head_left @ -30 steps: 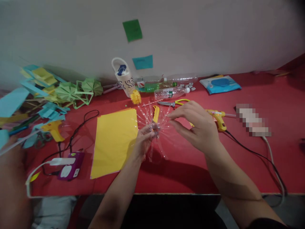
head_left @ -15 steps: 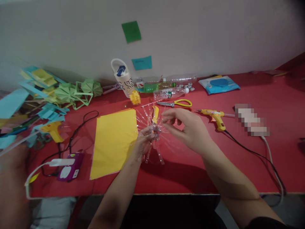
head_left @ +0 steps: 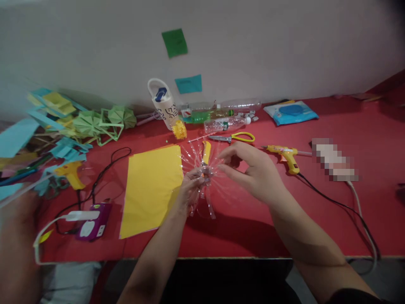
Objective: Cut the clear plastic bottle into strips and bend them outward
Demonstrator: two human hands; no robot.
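A clear plastic bottle cut into many long strips (head_left: 207, 207) fans out in front of me like a spoked flower. My left hand (head_left: 190, 183) is closed around its middle, where the neck appears to be. Just to the right of the strips is my right hand (head_left: 249, 171), fingers curved and thumb apart from the forefinger. Nothing shows plainly between them, though thin clear strips pass close by. A yellow-handled cutter (head_left: 206, 152) lies behind the cut bottle, and yellow-handled scissors (head_left: 242, 137) rest farther back.
Yellow paper sheets (head_left: 152, 190) lie left of my hands. One glue gun (head_left: 284, 156) is on the right, another glue gun (head_left: 71, 173) on the left near a purple power strip (head_left: 98, 221). Plastic bottles (head_left: 226, 123) and a white tumbler (head_left: 164, 109) line the back. Another person's arm (head_left: 20, 245) shows at left.
The cut bottle has turned slightly in my left hand, its lower strips shifting left. My right hand has moved a little, with its thumb and forefinger still apart.
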